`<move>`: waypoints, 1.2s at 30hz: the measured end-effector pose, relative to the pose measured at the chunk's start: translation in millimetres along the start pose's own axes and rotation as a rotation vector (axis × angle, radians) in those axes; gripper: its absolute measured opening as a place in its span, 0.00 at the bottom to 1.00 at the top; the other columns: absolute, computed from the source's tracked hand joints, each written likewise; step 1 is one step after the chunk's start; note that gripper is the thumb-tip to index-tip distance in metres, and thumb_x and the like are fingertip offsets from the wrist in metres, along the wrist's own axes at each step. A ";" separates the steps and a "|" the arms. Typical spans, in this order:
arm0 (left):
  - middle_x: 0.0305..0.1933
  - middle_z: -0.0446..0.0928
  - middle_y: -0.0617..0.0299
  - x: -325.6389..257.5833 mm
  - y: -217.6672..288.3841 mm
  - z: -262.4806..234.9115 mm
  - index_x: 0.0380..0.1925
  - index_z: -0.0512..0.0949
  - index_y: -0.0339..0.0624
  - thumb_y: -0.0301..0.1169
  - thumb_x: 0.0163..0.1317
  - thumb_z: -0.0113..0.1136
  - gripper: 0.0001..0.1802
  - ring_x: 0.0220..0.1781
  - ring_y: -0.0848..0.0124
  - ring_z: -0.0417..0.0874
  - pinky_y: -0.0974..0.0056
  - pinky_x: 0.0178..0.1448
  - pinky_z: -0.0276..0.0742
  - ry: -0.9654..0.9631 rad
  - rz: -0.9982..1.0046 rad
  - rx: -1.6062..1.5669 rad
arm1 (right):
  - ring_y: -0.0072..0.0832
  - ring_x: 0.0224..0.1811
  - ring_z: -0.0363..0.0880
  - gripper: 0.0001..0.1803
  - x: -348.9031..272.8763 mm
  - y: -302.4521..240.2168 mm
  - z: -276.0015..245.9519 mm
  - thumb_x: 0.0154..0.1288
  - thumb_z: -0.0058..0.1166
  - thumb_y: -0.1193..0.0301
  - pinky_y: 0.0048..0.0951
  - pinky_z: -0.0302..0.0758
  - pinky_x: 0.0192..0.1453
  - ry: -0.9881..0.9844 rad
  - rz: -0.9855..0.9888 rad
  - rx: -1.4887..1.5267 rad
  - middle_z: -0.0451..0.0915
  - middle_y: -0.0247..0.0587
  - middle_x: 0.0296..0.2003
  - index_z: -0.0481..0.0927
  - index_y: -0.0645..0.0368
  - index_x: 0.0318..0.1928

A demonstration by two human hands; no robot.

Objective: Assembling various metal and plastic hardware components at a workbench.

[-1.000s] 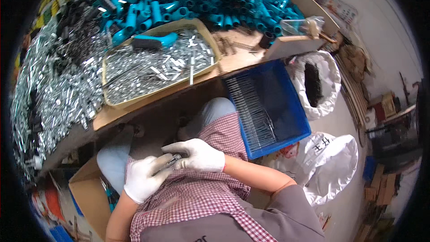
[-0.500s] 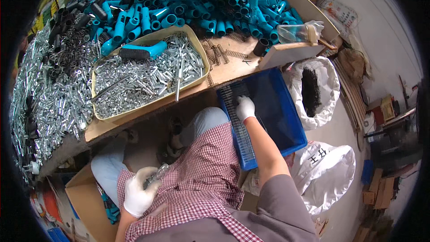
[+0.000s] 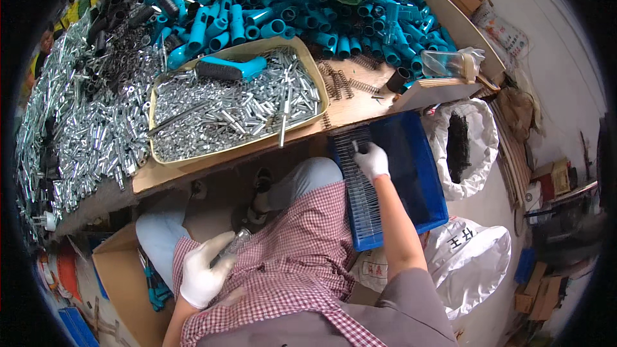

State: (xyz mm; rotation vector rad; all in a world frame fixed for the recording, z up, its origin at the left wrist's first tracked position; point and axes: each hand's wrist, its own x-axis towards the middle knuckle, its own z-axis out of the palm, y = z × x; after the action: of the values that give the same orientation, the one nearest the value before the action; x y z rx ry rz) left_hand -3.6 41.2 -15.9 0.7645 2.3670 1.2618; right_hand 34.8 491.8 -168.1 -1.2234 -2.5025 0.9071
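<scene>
My left hand, in a white glove, is closed around a bundle of small shiny metal parts above my checked apron. Over the blue plastic bin on my right, my gloved right hand pinches a small silver metal piece at its fingertips. Along the bin's left side, thin metal pieces lie in a close row just below that hand. The exact kind of these parts is too small to make out.
A cream tray of metal pins stands on the bench, a teal-and-black handle on top. Teal tubular housings and loose metal parts are heaped behind and left. Springs lie nearby. White sacks stand right of the bin.
My right hand has drawn back slightly from the row, and a small silver piece now shows at its fingertips. My left hand keeps its bundle. The whole view has shifted a little.
</scene>
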 end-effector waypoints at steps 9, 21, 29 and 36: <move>0.47 0.83 0.48 12.5 4.7 -5.4 0.58 0.75 0.32 0.27 0.57 0.63 0.27 0.46 0.66 0.84 0.64 0.55 0.77 0.041 -0.200 -0.208 | 0.39 0.45 0.84 0.20 -184.2 -149.4 -5.9 0.59 0.66 0.72 0.39 0.82 0.51 -0.945 0.133 1.499 0.80 0.55 0.48 0.72 0.64 0.48; 0.44 0.84 0.52 -42.0 -17.3 -59.7 0.56 0.76 0.31 0.28 0.60 0.62 0.24 0.42 0.69 0.84 0.67 0.49 0.78 0.382 -0.152 -0.168 | 0.30 0.45 0.85 0.20 -230.4 -244.2 12.1 0.61 0.63 0.76 0.29 0.81 0.51 -1.221 -0.127 0.833 0.84 0.48 0.45 0.78 0.70 0.54; 0.24 0.77 0.63 -38.4 -7.5 -68.5 0.54 0.77 0.30 0.30 0.61 0.57 0.22 0.21 0.80 0.73 0.73 0.25 0.68 0.309 -0.272 -0.390 | 0.22 0.34 0.83 0.16 -241.0 -238.7 20.6 0.55 0.69 0.75 0.24 0.81 0.40 -0.971 -0.439 0.684 0.84 0.41 0.35 0.82 0.67 0.44; 0.37 0.83 0.56 -42.6 -15.1 -65.4 0.53 0.79 0.32 0.27 0.59 0.61 0.21 0.33 0.73 0.82 0.68 0.41 0.78 0.285 -0.204 -0.275 | 0.24 0.38 0.82 0.13 -236.2 -226.3 27.7 0.58 0.64 0.73 0.27 0.80 0.42 -1.168 -0.203 0.814 0.83 0.39 0.38 0.82 0.66 0.43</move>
State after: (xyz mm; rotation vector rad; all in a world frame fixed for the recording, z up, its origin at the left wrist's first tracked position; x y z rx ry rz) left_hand -9.1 -34.1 9.1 0.2660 2.3363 1.6485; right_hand 27.3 192.4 -33.7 -0.1044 -2.2262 2.7333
